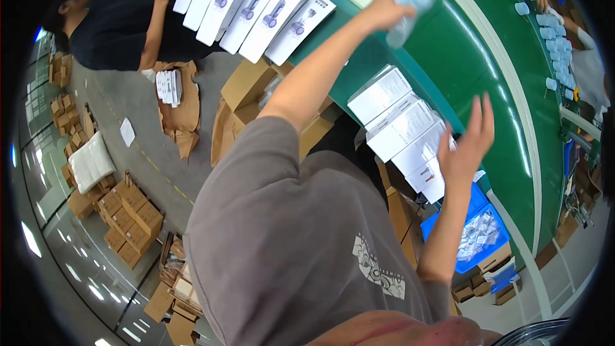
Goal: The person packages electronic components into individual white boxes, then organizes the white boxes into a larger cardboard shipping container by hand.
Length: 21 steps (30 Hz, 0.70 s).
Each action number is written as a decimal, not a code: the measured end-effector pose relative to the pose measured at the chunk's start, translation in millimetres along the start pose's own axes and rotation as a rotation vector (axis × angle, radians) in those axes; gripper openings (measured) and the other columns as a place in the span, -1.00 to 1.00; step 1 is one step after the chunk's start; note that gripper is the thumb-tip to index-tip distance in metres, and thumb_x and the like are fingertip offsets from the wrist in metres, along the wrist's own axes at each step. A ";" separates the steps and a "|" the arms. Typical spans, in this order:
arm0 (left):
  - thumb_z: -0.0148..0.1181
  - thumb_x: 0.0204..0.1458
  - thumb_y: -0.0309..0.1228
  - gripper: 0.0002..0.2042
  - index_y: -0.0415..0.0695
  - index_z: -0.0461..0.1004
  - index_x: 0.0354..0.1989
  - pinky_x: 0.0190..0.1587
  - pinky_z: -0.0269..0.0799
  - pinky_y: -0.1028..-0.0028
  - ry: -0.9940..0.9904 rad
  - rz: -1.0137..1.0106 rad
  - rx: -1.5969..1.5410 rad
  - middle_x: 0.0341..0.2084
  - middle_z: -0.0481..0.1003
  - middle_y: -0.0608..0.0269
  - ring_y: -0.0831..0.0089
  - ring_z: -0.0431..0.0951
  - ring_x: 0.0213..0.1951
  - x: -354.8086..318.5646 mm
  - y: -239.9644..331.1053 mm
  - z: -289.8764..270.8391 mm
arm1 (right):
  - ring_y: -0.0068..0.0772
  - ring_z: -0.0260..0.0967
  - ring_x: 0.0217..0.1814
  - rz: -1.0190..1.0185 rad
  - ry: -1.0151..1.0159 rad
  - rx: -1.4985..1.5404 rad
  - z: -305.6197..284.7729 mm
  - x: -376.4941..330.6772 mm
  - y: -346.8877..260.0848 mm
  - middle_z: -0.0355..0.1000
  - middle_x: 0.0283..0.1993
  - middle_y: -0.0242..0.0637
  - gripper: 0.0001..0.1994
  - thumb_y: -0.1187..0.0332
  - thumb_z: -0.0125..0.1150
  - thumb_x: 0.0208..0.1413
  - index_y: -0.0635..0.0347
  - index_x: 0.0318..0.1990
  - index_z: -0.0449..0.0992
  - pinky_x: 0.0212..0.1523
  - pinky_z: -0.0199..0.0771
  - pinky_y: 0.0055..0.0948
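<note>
Speaker one: Hands first, please. Where are they, and what do they hold?

Speaker two: Seen from a head camera looking down, the left hand [384,13] is stretched far out over a green conveyor belt [448,57], its fingers closed around a clear plastic bag [407,9]. The bag is blurred, so I cannot tell what is inside. The right hand [471,144] is raised nearer the body, fingers spread apart, gripping nothing.

Speaker one: What lies near that right hand?

Speaker two: A row of white boxes [400,122] sits along the near edge of the belt, just beside and partly behind the open hand. Below it is a blue bin [477,202] holding small clear packets.

Speaker one: And around the bag?

Speaker two: Well to its left, a second row of white boxes with a purple picture [256,3] fans along the belt's edge. A person in a dark shirt [122,25] works beside that row. Brown cardboard cartons [131,214] lie on the grey floor far below.
</note>
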<state>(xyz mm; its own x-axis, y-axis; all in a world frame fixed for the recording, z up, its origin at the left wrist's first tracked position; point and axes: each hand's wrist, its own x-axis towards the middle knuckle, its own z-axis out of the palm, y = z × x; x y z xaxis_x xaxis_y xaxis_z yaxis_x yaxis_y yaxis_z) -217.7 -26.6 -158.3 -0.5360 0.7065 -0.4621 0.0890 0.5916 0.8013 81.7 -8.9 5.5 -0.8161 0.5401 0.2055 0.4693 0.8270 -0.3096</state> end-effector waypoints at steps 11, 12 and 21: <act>0.32 0.01 -0.23 -0.47 -0.25 0.40 0.12 0.19 0.28 0.23 0.797 0.181 0.575 0.04 0.41 0.01 0.09 0.36 0.12 -166.6 -98.0 -103.3 | -0.32 0.49 -0.05 -0.080 -0.242 0.607 5.1 41.6 -38.0 0.52 -0.07 -0.19 -0.53 0.43 0.42 -0.04 0.21 0.07 0.44 0.01 0.45 -0.36; 0.32 0.01 -0.23 -0.47 -0.25 0.40 0.12 0.19 0.28 0.23 0.825 0.167 0.577 0.04 0.41 0.01 0.09 0.36 0.12 -162.9 -120.1 -103.4 | -0.42 0.49 -0.11 0.095 -0.229 0.718 3.4 37.7 -30.5 0.53 -0.11 -0.22 -0.56 0.42 0.44 -0.02 0.23 0.05 0.45 -0.07 0.48 -0.42; 0.48 -0.26 -0.28 -0.44 -0.14 0.41 -0.04 0.02 0.35 0.22 1.012 0.168 0.840 -0.09 0.40 0.06 0.11 0.40 0.01 -156.3 -157.2 -100.5 | -0.47 0.45 -0.13 0.170 -0.124 0.740 -18.2 18.9 -14.9 0.52 -0.10 -0.18 -0.54 0.38 0.45 0.00 0.33 0.04 0.44 -0.07 0.46 -0.48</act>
<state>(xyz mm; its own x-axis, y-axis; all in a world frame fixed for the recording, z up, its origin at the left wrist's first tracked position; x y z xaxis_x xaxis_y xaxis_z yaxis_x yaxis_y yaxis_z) -232.3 -269.1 -173.8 -0.8201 0.4117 0.3975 0.5078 0.8438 0.1737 65.5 -8.2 30.8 -0.8053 0.5929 0.0075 0.2793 0.3904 -0.8773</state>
